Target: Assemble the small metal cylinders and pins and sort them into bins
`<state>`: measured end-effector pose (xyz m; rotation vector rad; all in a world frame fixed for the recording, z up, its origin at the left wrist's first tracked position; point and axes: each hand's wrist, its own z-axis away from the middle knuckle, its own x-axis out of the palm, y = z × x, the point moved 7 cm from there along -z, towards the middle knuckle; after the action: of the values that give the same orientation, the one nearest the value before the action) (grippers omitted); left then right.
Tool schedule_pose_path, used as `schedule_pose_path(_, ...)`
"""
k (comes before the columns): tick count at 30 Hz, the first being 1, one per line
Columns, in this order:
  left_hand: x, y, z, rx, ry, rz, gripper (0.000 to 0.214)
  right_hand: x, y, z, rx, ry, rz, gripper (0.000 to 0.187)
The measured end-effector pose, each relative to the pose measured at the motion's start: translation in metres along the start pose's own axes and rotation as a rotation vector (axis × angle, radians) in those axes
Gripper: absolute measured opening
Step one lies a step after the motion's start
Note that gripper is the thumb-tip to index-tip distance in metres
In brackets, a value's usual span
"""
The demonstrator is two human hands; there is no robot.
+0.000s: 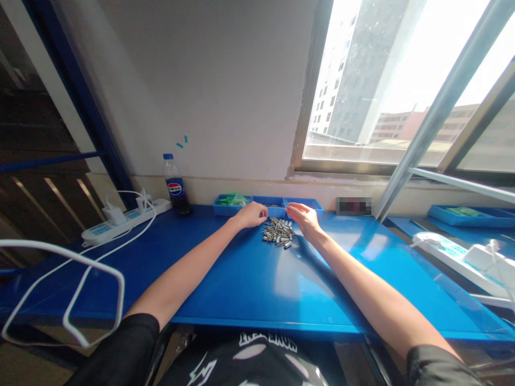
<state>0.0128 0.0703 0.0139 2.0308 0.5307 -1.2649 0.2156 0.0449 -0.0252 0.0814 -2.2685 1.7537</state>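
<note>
A pile of small metal parts, silvery cylinders with thin pins, lies on the blue table. At the pile's left edge, my left hand is closed with the fingers curled; whatever they hold, if anything, is too small to make out. My right hand hovers just above the pile's right side, fingers stretched out and nothing visible in them. Behind both hands stands a blue divided tray. Green packets fill its left compartment, and small pieces lie in the middle one, partly hidden by my hands.
A cola bottle stands at the back left beside a white power strip with plugs and cables. A white bent frame juts in at the left. A small dark box sits at the back right, near a metal post.
</note>
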Motion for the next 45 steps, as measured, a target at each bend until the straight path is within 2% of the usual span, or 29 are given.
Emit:
schedule_pose_path(3,0.009,-0.004,0.003,0.014,-0.088,-0.084,0.019,-0.007,-0.003,-0.003,-0.043,0.041,0.001,0.037)
schedule_pose_path(8,0.014,-0.005,0.003,0.014,-0.175,-0.053,0.029,-0.006,-0.002,-0.002,-0.007,0.024,0.065,0.033)
schedule_pose_path(16,0.004,-0.001,0.003,-0.006,-0.204,-0.054,0.014,-0.003,-0.004,0.002,0.058,0.045,0.058,0.028)
schedule_pose_path(21,0.001,0.001,0.008,-0.020,-0.293,-0.039,0.034,-0.005,-0.003,0.002,0.099,0.050,0.046,0.023)
schedule_pose_path(27,0.005,0.005,0.010,-0.062,-0.334,0.073,0.019,-0.004,0.000,0.001,0.116,0.035,0.042,0.024)
schedule_pose_path(30,0.008,0.005,0.013,-0.107,-0.423,0.119,0.026,-0.003,0.001,0.001,0.113,0.019,0.046,0.024)
schedule_pose_path(33,0.007,0.006,0.014,-0.114,-0.449,0.109,0.037,-0.003,0.002,0.001,0.119,0.015,0.050,0.023)
schedule_pose_path(35,0.004,0.006,0.012,-0.107,-0.414,0.093,0.040,-0.003,0.001,0.001,0.121,0.013,0.054,0.022)
schedule_pose_path(39,-0.005,0.006,0.003,-0.071,-0.233,0.145,0.035,-0.002,0.001,0.001,0.120,-0.003,0.071,0.021)
schedule_pose_path(45,-0.025,0.009,-0.006,-0.022,0.054,0.590,0.026,0.015,-0.002,0.007,0.075,-0.141,0.186,0.025)
